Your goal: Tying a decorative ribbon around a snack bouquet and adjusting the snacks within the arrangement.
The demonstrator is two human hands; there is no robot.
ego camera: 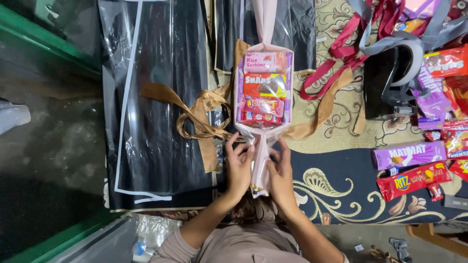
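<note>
Both hands, left hand (pixel 239 165) and right hand (pixel 281 171), reach forward side by side, fingers pinched around the gathered lower neck of a clear pink-tinted cellophane snack bundle (pixel 263 90). The bundle lies on a patterned carpet (pixel 341 180), its long axis running straight away from the person. A crinkled gold satin ribbon (pixel 200 114) lies at its left.

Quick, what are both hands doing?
Left hand: gripping the snack bundle's gathered wrap.
Right hand: gripping the same wrap.
</note>
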